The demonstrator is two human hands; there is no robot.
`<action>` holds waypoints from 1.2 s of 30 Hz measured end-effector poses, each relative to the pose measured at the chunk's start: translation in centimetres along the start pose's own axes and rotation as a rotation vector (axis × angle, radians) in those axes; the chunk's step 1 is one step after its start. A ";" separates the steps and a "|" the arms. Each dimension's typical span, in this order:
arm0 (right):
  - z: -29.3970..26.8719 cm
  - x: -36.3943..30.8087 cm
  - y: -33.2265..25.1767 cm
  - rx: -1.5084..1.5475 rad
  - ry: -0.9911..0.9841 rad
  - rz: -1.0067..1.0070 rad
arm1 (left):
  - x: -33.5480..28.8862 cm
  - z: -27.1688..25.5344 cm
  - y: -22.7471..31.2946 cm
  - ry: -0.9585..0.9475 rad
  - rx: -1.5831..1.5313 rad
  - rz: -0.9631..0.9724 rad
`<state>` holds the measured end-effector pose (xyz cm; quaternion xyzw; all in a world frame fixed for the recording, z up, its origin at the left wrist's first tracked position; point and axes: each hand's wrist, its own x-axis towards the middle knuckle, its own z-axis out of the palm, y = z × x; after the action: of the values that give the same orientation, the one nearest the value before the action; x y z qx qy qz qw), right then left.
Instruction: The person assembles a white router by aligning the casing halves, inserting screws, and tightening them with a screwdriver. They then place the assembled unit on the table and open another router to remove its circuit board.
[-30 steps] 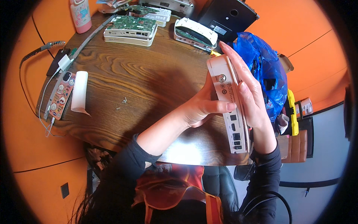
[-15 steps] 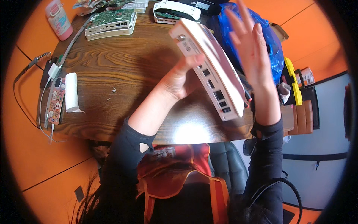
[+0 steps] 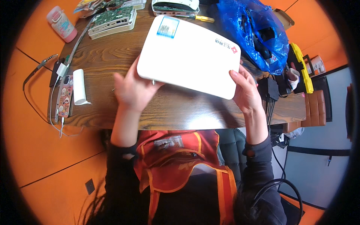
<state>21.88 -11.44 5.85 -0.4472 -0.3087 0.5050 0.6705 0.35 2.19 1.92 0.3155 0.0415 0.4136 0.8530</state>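
A white router is tilted above the table, its broad face with a blue-edged label and a red logo turned up. My right hand grips its right end, thumb on the upper face and fingers underneath. By the router's lower left corner my left hand is palm up, thumb stretched away to the left. Its fingers run partly behind the casing, so I cannot tell how much they support it. A screwdriver with a yellow handle lies just beyond the router.
Opened devices with green circuit boards stand at the back, near a pink bottle. Left are a phone in a patterned case and a white roll. A blue plastic bag, black adapter and yellow-edged case occupy the right.
The router has turned from edge-on to face up. My right hand, raised and empty before, has come down and gripped its right end. My left thumb has come off it as that hand moved left.
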 end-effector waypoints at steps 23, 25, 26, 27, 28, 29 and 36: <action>-3.4 -4.0 4.8 -0.463 -0.213 -0.315 | -6.0 -0.1 -1.7 0.098 1.118 0.925; -3.2 -3.7 4.7 -0.393 -0.251 -0.322 | -6.2 0.2 -1.9 0.069 1.016 0.893; -3.0 -3.7 4.6 -0.437 -0.250 -0.315 | -6.5 0.3 -1.9 0.026 1.038 0.827; -2.9 -3.7 4.4 -0.501 -0.230 -0.288 | -6.7 0.5 -1.8 0.034 1.103 0.763; -2.8 -3.8 4.2 -0.567 -0.251 -0.338 | -6.8 0.5 -1.8 0.038 1.053 0.700; -2.8 -3.9 4.2 -0.639 -0.260 -0.370 | -6.7 0.6 -1.7 -0.001 0.976 0.690; -4.2 -2.9 4.1 -0.813 -0.283 -0.674 | -8.4 0.5 -0.1 0.000 1.242 0.543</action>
<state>23.07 -15.02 0.52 -0.4744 -0.6926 0.1572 0.5202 -4.86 -4.29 0.67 0.7464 0.1909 0.5125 0.3792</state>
